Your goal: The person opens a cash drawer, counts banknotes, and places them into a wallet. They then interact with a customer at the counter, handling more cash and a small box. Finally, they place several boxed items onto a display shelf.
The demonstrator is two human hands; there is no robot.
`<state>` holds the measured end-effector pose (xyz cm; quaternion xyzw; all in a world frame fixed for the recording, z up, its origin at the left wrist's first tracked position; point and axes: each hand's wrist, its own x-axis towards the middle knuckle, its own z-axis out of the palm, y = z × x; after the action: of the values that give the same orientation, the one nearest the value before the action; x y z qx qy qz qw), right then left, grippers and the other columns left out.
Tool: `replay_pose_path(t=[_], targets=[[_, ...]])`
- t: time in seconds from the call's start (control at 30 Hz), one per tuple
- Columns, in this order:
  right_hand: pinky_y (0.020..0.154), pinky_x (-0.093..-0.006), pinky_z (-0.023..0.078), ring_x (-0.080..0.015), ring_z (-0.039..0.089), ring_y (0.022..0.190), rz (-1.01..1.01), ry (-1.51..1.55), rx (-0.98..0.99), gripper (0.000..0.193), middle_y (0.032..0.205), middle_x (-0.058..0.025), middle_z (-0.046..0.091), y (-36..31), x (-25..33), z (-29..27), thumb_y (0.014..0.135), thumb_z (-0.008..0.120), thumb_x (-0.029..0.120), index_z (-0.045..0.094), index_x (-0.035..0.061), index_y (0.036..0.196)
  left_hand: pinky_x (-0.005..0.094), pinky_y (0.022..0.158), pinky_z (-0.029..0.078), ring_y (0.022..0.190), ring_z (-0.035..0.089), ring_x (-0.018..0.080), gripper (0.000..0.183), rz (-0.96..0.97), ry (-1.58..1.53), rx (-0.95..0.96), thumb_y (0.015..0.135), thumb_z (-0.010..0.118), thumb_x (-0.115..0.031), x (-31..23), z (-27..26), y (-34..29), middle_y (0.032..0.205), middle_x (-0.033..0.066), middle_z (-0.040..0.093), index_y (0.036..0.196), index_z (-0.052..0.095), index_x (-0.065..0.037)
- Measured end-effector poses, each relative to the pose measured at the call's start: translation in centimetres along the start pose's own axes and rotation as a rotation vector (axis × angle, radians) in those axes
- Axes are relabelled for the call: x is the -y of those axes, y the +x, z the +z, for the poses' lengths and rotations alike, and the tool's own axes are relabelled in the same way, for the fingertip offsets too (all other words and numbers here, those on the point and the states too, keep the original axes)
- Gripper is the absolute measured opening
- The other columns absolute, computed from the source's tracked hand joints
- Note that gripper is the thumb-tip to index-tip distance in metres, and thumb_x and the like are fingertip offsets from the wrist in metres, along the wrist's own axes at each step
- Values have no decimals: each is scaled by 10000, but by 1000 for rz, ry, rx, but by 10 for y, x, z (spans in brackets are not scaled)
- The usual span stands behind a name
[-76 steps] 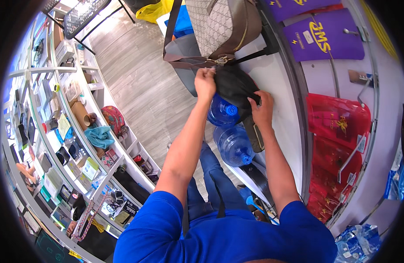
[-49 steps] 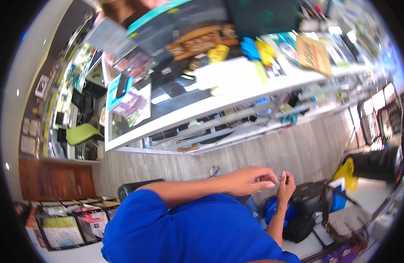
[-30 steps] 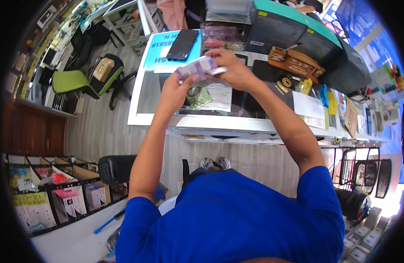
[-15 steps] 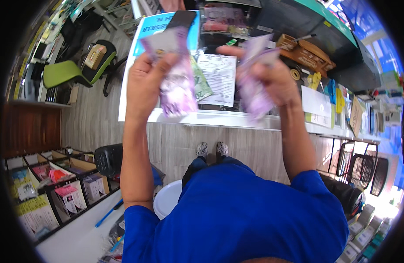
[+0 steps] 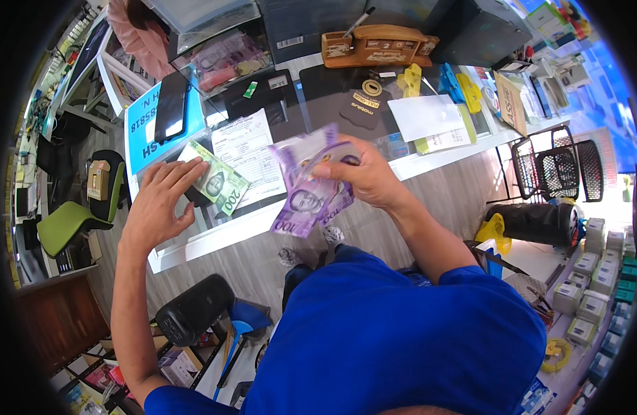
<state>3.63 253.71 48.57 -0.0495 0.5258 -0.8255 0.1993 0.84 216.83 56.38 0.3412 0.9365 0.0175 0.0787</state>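
Several purple banknotes [image 5: 304,202] are fanned out in my right hand [image 5: 367,173], the thumb pressing on top of them. They hang in the air just over the desk's front edge. My left hand [image 5: 159,207] is stretched out with its fingers apart, fingertips at the corner of a green banknote [image 5: 225,185] on the desk. That note partly covers a printed paper form [image 5: 244,142]. Beyond my left hand lies a dark phone-like slab [image 5: 172,107] on a blue and white folder [image 5: 144,128].
A clear box [image 5: 225,59] with more banknotes stands at the back. A wooden desk calendar [image 5: 394,47] with a pen is behind white papers [image 5: 425,117] and yellow and blue clips. Black speaker [image 5: 194,308] and green chair [image 5: 66,225] stand on the floor.
My left hand has let go of its purple banknotes and moved down to the green one. All the purple notes in view are now in my right hand. The view has turned.
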Motion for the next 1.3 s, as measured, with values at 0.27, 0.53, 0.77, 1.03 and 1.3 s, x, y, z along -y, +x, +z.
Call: replay_pose_path(t=[0.27, 0.53, 0.77, 1.03, 1.3], targets=[[791, -259, 498, -109, 635, 847, -115, -192, -231, 319, 971, -15, 702, 2, -15, -6, 875, 822, 241, 693, 24, 1069, 424, 925, 514, 1066, 635, 285, 596, 217, 49, 14, 790, 732, -255, 40, 12, 0, 1122, 93, 635, 1364, 630, -132], [1090, -425, 474, -234, 629, 1233, -482, 102, -225, 362, 1281, -108, 691, 7, -31, -30, 1037, 611, 221, 631, 12, 1332, 447, 698, 561, 841, 696, 288, 253, 403, 14, -419, 898, 613, -296, 56, 68, 13, 924, 106, 662, 861, 678, -55], [656, -293, 402, -158, 485, 772, -536, 486, 328, 284, 1031, -52, 566, 59, -70, 238, 1017, 627, 184, 546, -21, 1197, 453, 723, 522, 790, 669, 388, 376, 92, -927, -1024, 945, 650, -377, 99, 52, -81, 845, 186, 681, 880, 693, -9], [822, -299, 536, -123, 657, 915, -92, -54, 206, 415, 1059, -40, 693, 196, -223, 518, 904, 796, 181, 609, 9, 1232, 270, 835, 537, 940, 669, 116, 215, -343, -1547, -1254, 1005, 660, -130, 232, 83, -343, 1033, 61, 718, 1173, 653, 4], [752, -233, 491, -69, 620, 818, 354, -612, 947, 286, 940, -3, 701, 367, -344, 779, 920, 779, 178, 683, 15, 1133, 290, 947, 502, 1090, 609, 133, 383, -700, -1836, -1611, 1066, 533, -280, 382, 185, -549, 1222, 87, 615, 1344, 529, -17]])
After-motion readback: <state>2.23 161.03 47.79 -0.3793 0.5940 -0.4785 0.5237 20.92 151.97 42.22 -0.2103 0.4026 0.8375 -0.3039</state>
